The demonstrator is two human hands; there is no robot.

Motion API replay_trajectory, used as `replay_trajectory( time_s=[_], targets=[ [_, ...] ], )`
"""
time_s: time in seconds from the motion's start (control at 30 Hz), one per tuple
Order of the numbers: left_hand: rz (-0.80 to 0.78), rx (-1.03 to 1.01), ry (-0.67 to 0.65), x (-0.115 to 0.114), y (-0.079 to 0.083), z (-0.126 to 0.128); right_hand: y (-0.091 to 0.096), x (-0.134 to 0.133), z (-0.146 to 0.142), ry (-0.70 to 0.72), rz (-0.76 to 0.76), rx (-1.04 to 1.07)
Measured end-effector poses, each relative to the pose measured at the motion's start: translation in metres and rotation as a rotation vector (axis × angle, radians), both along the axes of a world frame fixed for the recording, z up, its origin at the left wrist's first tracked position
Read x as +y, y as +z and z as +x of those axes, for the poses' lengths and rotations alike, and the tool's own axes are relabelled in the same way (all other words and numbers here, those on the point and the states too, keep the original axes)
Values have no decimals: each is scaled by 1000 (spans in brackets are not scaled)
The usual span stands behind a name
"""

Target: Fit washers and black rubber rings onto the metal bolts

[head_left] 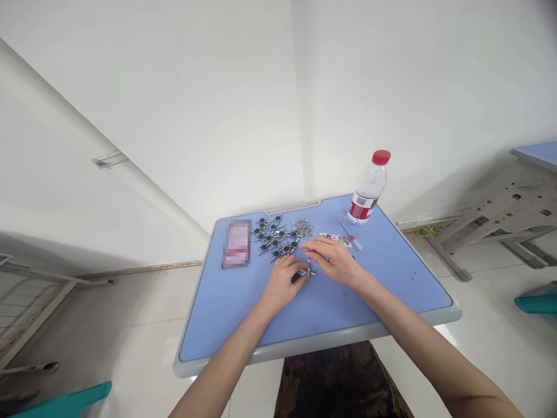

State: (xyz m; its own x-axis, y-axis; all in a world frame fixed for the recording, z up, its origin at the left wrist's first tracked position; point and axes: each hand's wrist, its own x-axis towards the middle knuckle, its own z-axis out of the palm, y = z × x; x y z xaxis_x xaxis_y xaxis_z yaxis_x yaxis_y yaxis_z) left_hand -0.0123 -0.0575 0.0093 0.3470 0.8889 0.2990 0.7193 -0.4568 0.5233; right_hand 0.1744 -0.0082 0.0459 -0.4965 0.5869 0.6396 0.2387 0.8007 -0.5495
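Note:
My left hand (pixel 285 280) rests low over the desk, its fingers closed around a small silver metal fitting (pixel 310 271) with a dark part. Just to the right, my right hand (pixel 333 260) pinches over the top of that fitting; whatever sits between its fingertips is too small to make out. Beyond my hands lies a spread of similar metal fittings with round black centres (pixel 270 238). Beside them is a heap of silver screws or pins (pixel 302 227). Partly hidden behind my right hand are white flat pieces (pixel 335 237) and a screwdriver (pixel 355 242) with a clear and red handle.
A water bottle (pixel 365 194) with a red cap stands at the desk's back right corner. A flat, blurred-out rectangular object (pixel 237 244) lies at the left. The blue desk (pixel 217 325) backs onto a white wall. Another desk (pixel 500 203) stands to the right.

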Motion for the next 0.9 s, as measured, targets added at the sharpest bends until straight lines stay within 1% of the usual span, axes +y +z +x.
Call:
replay_trajectory(
  time_s=[0.1, 0.23, 0.43, 0.63, 0.9],
  targets=[
    [-3, -3, 0, 0, 0, 0, -2, -2, -8, -76, 11, 5],
    [10, 0, -2, -1, -1, 0, -7, -4, -17, -126, 23, 12],
    [30, 40, -9, 0, -2, -2, -13, -2, -16, -286, -16, 70],
    [21, 44, 3, -2, 3, 0, -13, 1, -12, -317, -58, 91],
    [11, 18, -1, -2, 3, 0, -9, -1, -11, -310, -95, 108]
  ],
)
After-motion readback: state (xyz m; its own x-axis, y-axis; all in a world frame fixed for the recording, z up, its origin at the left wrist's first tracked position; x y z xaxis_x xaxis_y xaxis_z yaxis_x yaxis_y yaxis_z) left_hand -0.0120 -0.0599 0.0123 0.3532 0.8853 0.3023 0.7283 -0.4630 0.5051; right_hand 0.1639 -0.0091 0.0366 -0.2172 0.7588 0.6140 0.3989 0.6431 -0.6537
